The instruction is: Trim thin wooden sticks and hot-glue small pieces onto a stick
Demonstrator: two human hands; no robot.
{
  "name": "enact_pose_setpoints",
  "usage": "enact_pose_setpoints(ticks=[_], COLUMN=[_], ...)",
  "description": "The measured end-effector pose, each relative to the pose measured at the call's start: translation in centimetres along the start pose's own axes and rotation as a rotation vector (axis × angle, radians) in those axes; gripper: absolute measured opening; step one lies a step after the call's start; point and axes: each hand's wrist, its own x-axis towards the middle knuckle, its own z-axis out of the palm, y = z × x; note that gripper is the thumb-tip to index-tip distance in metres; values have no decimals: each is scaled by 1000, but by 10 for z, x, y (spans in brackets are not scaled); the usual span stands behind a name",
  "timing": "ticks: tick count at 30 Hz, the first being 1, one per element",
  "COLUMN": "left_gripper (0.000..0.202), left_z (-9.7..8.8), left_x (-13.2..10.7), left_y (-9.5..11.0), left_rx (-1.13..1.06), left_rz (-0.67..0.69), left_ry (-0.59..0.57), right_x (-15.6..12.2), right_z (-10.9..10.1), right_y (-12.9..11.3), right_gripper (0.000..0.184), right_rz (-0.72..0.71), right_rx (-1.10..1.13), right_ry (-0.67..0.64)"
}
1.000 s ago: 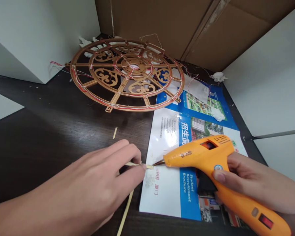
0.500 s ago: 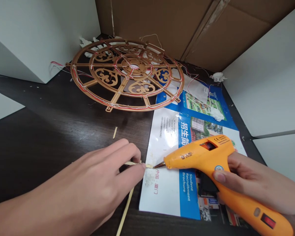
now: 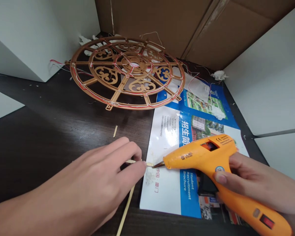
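Observation:
Between the thumb and finger of my left hand (image 3: 108, 177) is pinched a thin pale wooden stick (image 3: 149, 164), whose short end pokes out over the brochure's left edge. A longer pale strip (image 3: 125, 211) runs from under that hand toward the near edge; whether the two are joined is hidden. My right hand (image 3: 248, 183) grips an orange hot glue gun (image 3: 199, 152) by its handle. The metal nozzle (image 3: 159, 164) points left and meets, or nearly meets, the stick's end. The glue gun's trigger is partly covered by my fingers.
A glossy brochure (image 3: 162, 196) lies under the nozzle. Behind it stands a brown openwork wheel frame (image 3: 113, 100) with red and white wires. A short stick piece (image 3: 115, 131) lies on the dark table (image 3: 51, 131). Crumpled tissue (image 3: 219, 75), white panels (image 3: 267, 75) and cardboard (image 3: 149, 19) border the space.
The view has shifted very slightly. Both hands, the stick and the glue gun stay almost where they were, with the nozzle still at the stick's end.

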Motion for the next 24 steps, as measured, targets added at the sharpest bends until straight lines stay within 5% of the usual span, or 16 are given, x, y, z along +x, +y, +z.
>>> enact_pose_setpoints(ticks=[9,13,24], left_gripper=[37,36,35], left_z=[1,-2,-5], left_x=[2,1,5], left_y=[1,1,-1], left_rx=[16,27,13], left_rz=[-8,3,45], left_ry=[-10,-25,-18], right_x=[-2,-1,-4], right_z=[7,10,13], right_y=[-8,-13,-13], right_gripper=[52,52,55], right_rz=[-207,-180,-311], right_rx=[-184,-101,-376], right_ry=[127,39,187])
